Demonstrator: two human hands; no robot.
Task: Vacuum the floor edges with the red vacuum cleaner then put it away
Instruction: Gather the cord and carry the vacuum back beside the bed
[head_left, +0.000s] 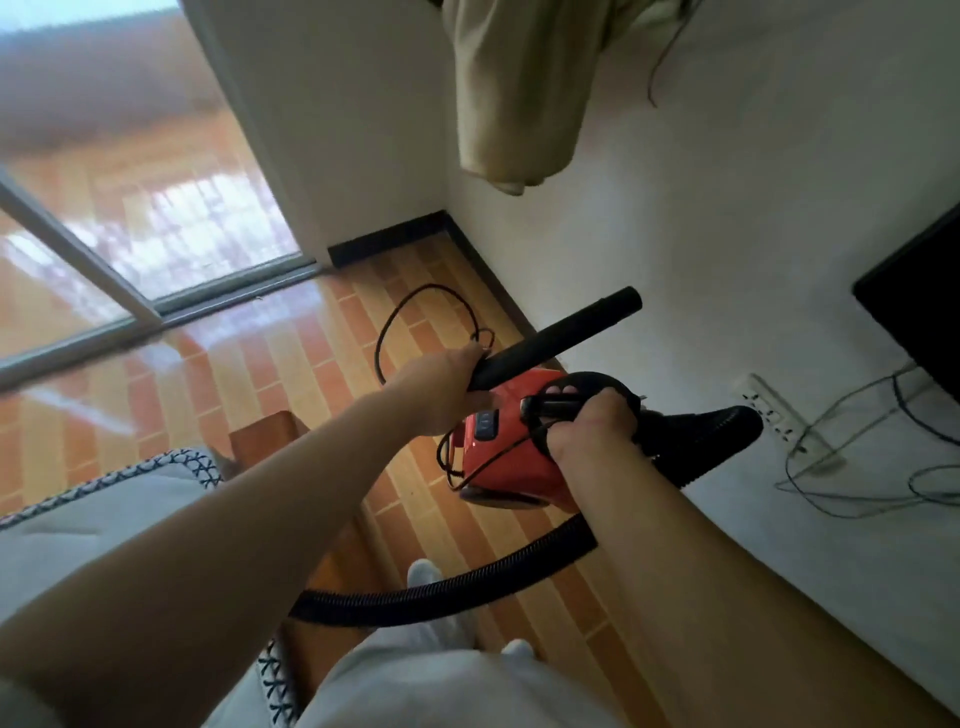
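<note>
The red vacuum cleaner hangs above the wooden floor near the white wall. My right hand grips its black carry handle from above. My left hand holds the lower end of the black rigid tube, which points up and right toward the wall, together with a loop of the black power cord. The black ribbed hose curves from under the vacuum back toward my legs. A black dust bag part sticks out to the right of the body.
The dark skirting runs along the wall into the corner by a glass sliding door. A white power strip with cables lies against the wall. A beige cloth hangs above. A grey cushion sits at left.
</note>
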